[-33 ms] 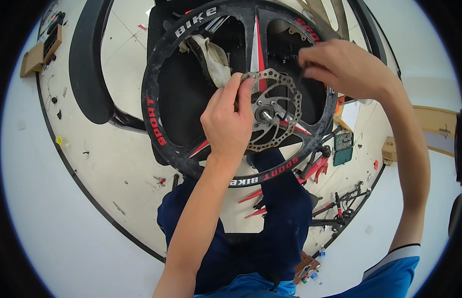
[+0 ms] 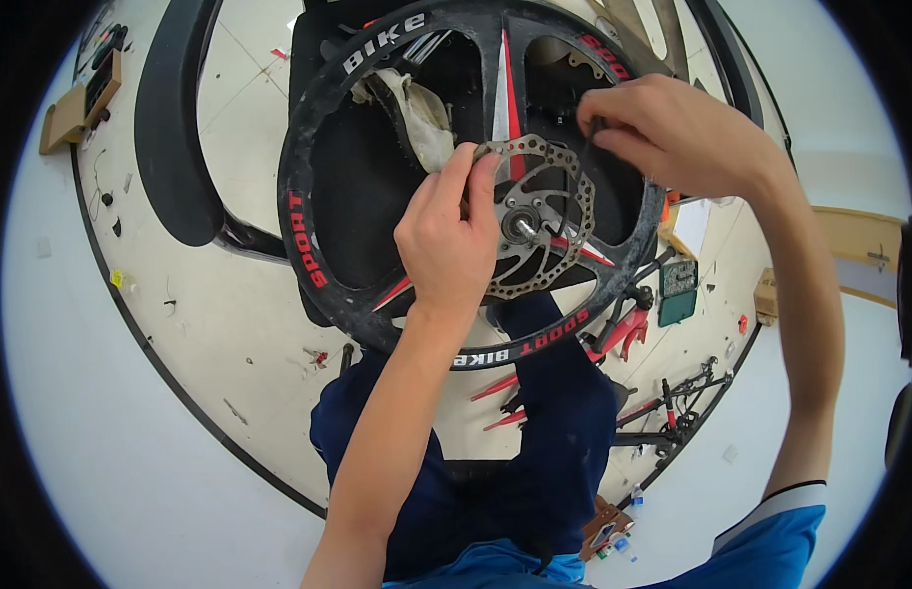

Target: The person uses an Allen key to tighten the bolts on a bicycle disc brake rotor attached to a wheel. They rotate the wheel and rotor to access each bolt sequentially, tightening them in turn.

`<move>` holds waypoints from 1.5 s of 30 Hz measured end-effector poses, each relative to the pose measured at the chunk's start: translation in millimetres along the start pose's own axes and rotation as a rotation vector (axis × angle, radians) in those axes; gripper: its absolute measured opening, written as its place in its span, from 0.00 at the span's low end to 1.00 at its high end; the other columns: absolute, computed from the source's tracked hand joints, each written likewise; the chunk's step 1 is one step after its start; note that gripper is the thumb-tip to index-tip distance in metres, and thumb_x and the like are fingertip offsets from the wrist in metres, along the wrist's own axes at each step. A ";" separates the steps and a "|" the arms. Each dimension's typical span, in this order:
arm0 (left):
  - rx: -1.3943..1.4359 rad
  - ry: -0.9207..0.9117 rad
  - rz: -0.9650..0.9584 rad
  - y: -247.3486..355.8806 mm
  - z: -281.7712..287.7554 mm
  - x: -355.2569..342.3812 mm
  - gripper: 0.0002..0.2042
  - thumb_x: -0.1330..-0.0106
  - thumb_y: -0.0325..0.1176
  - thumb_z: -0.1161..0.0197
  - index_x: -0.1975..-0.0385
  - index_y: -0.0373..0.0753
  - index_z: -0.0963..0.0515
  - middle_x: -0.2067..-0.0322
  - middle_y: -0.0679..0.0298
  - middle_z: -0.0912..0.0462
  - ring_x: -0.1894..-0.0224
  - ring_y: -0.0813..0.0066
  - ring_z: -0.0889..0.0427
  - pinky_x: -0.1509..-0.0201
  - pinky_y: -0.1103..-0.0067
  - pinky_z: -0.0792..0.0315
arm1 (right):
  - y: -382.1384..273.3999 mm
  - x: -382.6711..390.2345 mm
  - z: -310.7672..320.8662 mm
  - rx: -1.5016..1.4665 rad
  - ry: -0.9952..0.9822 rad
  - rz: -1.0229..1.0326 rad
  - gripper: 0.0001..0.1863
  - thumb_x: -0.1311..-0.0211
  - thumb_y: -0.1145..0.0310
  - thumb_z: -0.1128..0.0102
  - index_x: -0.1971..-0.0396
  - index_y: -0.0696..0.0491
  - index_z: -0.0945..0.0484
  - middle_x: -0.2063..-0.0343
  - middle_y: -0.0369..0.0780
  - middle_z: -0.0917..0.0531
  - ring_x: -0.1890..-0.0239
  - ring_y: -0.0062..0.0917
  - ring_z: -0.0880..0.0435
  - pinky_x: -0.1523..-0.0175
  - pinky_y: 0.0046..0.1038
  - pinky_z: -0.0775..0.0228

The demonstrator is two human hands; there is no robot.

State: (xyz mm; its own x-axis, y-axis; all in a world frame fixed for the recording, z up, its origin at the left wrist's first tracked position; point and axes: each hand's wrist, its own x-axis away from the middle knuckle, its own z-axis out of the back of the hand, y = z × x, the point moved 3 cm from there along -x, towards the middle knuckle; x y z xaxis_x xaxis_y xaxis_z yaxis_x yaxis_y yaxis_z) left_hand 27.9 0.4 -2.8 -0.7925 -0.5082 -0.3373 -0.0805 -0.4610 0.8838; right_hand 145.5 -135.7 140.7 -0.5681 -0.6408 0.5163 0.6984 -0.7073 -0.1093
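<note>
A black spoked bicycle wheel (image 2: 302, 162) with red, white lettering lies flat on a black seat (image 2: 348, 221) above my legs. At its centre a perforated silver brake rotor (image 2: 532, 282) surrounds the hub axle (image 2: 522, 228). My left hand (image 2: 448, 221) pinches the rotor's upper-left edge, thumb on top. My right hand (image 2: 662, 133) is curled above the upper-right spokes, fingers closed around something dark and thin, mostly hidden, that I cannot make out. A crumpled whitish item (image 2: 421, 123) shows through the wheel.
A black armrest (image 2: 166, 118) curves along the left. An open cardboard box (image 2: 78, 113) is far left. Right of the wheel are a green case (image 2: 677, 304), red fork parts (image 2: 627, 324), a black bike frame (image 2: 672, 417) and a carton (image 2: 765, 294). Bottles (image 2: 632, 501) stand lower right.
My right hand has shifted slightly left, its fingers a little farther over the spokes. My left hand and the wheel are almost unmoved.
</note>
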 end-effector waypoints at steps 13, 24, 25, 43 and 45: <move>0.098 0.008 -0.079 -4.2 -1.2 2.6 0.12 0.37 0.25 0.33 0.53 0.37 0.17 0.71 0.55 0.18 0.71 0.55 0.17 0.68 0.69 0.23 | -58.1 -19.5 -50.4 -0.677 0.301 0.203 0.08 0.38 0.70 0.36 0.65 0.60 0.18 0.78 0.47 0.16 0.74 0.41 0.16 0.65 0.34 0.24; 0.193 0.007 0.092 1.6 -3.2 -3.9 0.08 0.32 0.29 0.32 0.58 0.31 0.17 0.72 0.55 0.16 0.75 0.64 0.17 0.70 0.75 0.25 | -55.7 34.0 -132.7 -0.863 0.773 -0.229 0.04 0.34 0.75 0.35 0.64 0.60 0.20 0.74 0.39 0.22 0.75 0.25 0.23 0.69 0.25 0.31; 0.199 0.009 0.097 1.5 -3.6 -4.2 0.08 0.32 0.29 0.32 0.59 0.31 0.17 0.72 0.55 0.15 0.75 0.65 0.17 0.69 0.76 0.25 | -59.9 31.8 -142.9 -0.995 0.799 -0.274 0.03 0.33 0.76 0.36 0.64 0.60 0.20 0.74 0.38 0.23 0.75 0.23 0.23 0.69 0.23 0.31; 0.156 -0.119 0.174 7.0 13.7 -3.5 0.11 0.36 0.27 0.32 0.55 0.34 0.16 0.64 0.57 0.16 0.66 0.67 0.20 0.60 0.76 0.25 | -36.1 30.8 -125.2 -1.226 0.476 -0.131 0.04 0.35 0.80 0.37 0.63 0.62 0.22 0.71 0.37 0.20 0.73 0.17 0.18 0.67 0.21 0.27; -0.046 -0.097 -0.053 13.9 30.3 -3.9 0.15 0.40 0.24 0.33 0.53 0.36 0.16 0.59 0.58 0.17 0.60 0.65 0.21 0.56 0.75 0.26 | -33.2 30.2 -133.7 -1.296 0.521 -0.132 0.04 0.36 0.80 0.36 0.64 0.62 0.22 0.72 0.37 0.20 0.73 0.17 0.17 0.67 0.20 0.26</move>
State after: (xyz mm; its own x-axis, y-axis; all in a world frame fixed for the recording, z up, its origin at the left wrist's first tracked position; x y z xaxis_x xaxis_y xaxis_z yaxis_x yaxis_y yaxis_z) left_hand 11.6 18.1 20.6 -0.8430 -0.4101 -0.3482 -0.0978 -0.5196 0.8488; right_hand 46.9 -171.4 46.3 -0.8907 -0.3829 0.2450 -0.1025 -0.3560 -0.9288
